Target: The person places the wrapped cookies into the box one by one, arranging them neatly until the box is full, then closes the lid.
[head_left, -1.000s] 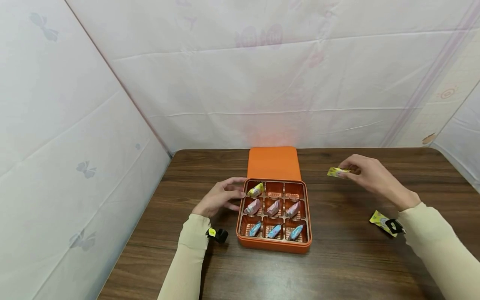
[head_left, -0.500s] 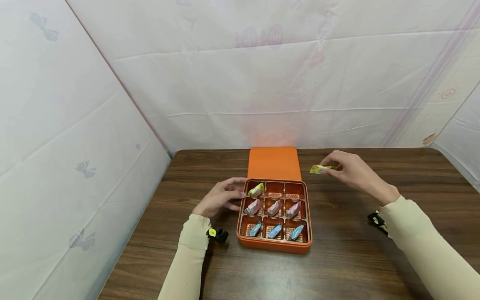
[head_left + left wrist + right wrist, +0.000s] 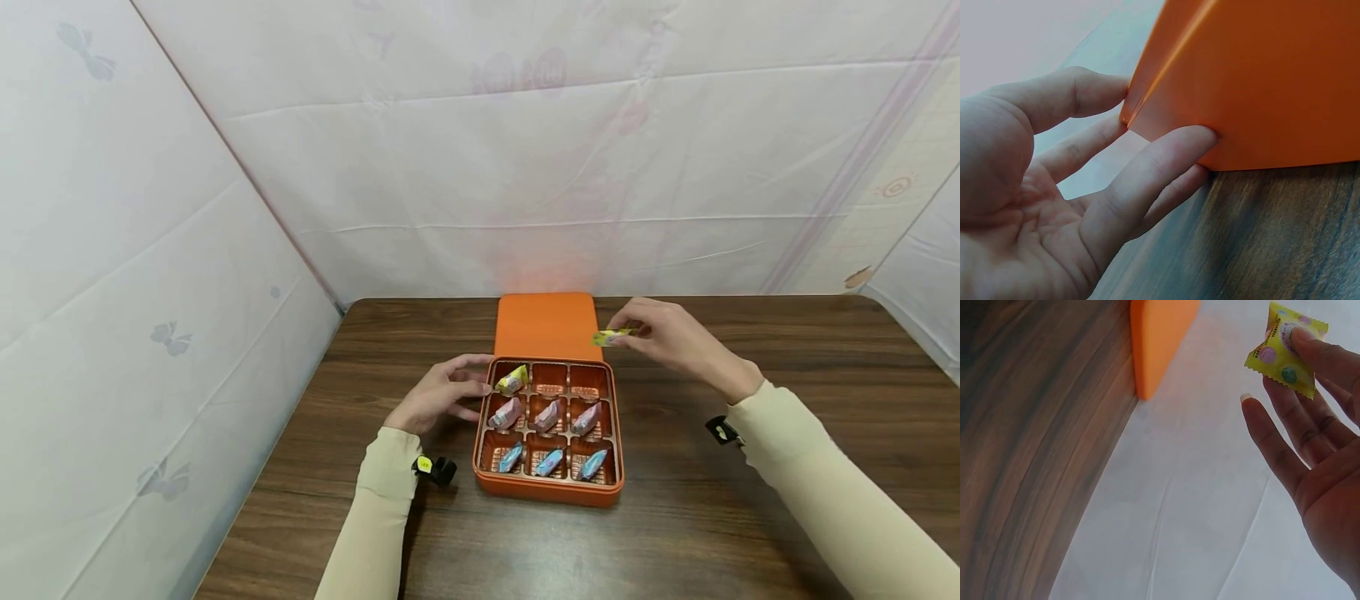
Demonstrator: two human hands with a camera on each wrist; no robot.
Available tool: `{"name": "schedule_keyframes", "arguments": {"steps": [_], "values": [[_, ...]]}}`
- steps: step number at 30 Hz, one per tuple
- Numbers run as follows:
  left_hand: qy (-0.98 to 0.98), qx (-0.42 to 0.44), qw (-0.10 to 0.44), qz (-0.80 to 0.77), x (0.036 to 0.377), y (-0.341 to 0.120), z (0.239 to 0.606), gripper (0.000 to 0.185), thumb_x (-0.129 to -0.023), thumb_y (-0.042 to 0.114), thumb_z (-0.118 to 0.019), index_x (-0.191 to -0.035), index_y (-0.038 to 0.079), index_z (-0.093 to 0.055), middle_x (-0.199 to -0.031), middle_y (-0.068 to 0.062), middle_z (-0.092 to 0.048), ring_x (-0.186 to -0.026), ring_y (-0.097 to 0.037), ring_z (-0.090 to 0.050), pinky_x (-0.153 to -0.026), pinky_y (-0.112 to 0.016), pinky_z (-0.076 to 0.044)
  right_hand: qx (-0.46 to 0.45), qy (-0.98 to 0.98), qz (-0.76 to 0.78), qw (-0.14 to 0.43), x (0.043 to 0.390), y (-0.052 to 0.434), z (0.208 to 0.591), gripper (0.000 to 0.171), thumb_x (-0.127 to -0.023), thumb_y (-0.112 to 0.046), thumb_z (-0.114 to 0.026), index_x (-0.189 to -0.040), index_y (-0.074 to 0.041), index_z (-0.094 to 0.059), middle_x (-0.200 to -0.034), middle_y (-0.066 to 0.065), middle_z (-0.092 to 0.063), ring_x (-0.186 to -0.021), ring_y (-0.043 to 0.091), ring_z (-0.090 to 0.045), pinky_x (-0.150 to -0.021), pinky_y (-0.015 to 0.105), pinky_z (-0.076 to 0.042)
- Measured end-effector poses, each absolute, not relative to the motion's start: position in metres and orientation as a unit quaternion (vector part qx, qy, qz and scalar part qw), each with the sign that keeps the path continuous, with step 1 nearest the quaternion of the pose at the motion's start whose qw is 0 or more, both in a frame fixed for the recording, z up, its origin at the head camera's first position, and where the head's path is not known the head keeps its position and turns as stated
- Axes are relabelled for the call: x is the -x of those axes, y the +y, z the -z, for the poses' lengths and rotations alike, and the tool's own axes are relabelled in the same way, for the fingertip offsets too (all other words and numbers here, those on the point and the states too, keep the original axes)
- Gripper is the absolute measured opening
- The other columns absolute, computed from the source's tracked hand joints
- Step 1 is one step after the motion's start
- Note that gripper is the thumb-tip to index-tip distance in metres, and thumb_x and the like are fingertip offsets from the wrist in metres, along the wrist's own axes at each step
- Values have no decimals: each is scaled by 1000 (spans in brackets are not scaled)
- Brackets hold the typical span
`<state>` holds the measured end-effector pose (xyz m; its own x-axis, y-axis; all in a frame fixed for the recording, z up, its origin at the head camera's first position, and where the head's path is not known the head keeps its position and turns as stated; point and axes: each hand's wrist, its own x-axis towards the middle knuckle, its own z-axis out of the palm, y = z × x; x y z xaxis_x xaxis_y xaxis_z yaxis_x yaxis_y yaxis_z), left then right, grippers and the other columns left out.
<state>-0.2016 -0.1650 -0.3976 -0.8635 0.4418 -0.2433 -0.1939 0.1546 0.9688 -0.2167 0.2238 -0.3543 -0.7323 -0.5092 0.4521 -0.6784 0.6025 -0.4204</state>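
An orange box (image 3: 547, 492) with a brown compartment tray stands on the table. Its back-left compartment holds a yellow-wrapped candy (image 3: 512, 381); the other two in that row show bare bottoms. Pink-wrapped candies (image 3: 547, 416) lie along the middle row, blue-wrapped candies (image 3: 550, 462) along the front one. My left hand (image 3: 438, 394) touches the box's left side near the back corner, fingers spread and nearly straight. Thumb and fingers of my right hand (image 3: 678, 342) pinch another yellow-wrapped candy (image 3: 1288, 353), raised behind the box's back-right corner.
Directly behind the box lies its flat orange lid (image 3: 546, 323). Dark wood table (image 3: 697, 517) extends on both sides, with white patterned sheeting (image 3: 480, 183) rising at its back edge. Each wrist wears a black camera strap (image 3: 723, 430).
My right hand has moved left with the yellow-wrapped candy, reaching the lid's right edge in the head view. Its sleeve now covers the spot where a second yellow-wrapped candy lay. My left hand stays put.
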Motion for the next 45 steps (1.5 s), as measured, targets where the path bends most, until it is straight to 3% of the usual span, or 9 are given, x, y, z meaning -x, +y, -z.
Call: {"name": "schedule_keyframes", "arguments": {"steps": [14, 30, 37, 45], "values": [[720, -84, 242, -645, 201, -166, 397, 51, -105, 2, -65, -155, 8, -55, -142, -26, -58, -110, -27, -70, -79, -47, -66, -415, -856, -279, 129, 224, 195, 352, 22, -87, 4, -85, -102, -9, -76, -99, 1, -69, -80, 14, -62, -66, 36, -55], [720, -83, 245, -644, 203, -167, 398, 51, -105, 3, -65, -155, 10, -55, -141, -24, -58, -110, -27, -70, -80, -48, -66, -421, -860, -275, 85, 220, 168, 349, 19, -90, -6, -86, -106, -10, -76, -105, 2, -70, -88, 20, -68, -74, 46, -60], [720, -91, 245, -643, 202, -168, 399, 51, -106, 3, -64, -156, 7, -53, -141, -27, -57, -108, -25, -70, -80, -47, -66, -431, -858, -275, 57, 219, 160, 350, 19, -91, -1, -83, -107, -10, -76, -105, 3, -70, -92, 22, -69, -79, 50, -61], [718, -85, 245, -645, 202, -168, 399, 51, -106, 2, -64, -155, 9, -54, -141, -25, -58, -108, -25, -70, -79, -47, -66, -443, -857, -259, 51, 218, 153, 353, 20, -92, -1, -83, -108, -11, -75, -107, 2, -70, -94, 21, -69, -80, 42, -61]]}}
